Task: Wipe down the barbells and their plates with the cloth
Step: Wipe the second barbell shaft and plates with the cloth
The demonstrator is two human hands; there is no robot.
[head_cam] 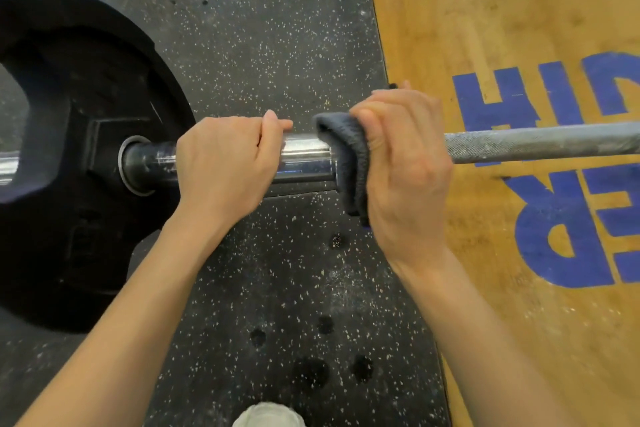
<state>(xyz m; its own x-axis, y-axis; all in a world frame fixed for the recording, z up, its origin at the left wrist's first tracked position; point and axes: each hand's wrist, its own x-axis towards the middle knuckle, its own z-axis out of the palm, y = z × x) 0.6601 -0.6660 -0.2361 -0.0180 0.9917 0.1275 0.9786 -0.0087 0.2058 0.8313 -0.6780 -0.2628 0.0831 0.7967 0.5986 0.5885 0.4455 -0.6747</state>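
Standing beside the platform, what I see is the left hand (225, 156) curled over the chrome sleeve (304, 158) of the barbell (540, 142), a firm grip just inboard of the black plate (76, 135), while the right hand (405, 163) clenches the dark cloth (343, 156) around the bar where the sleeve's collar meets the knurled shaft. The bar lies low across the speckled rubber floor (277, 45), its shaft running out over the wooden platform (485, 10) with the blue lettering. The likeliest trouble, I'd guess, is the sleeve turning under the steadying hand (sleeves usually spin freely), so the bar could roll on its plate while the cloth is dragged along. The knurling looks rough enough to snag the fabric and tug it out of the fingers, or to scrape a knuckle if the cloth bunches to one side. The step at the collar may also go unwiped if the cloth skips straight onto the shaft. The plate itself shows dusty smudges and looks not yet wiped.
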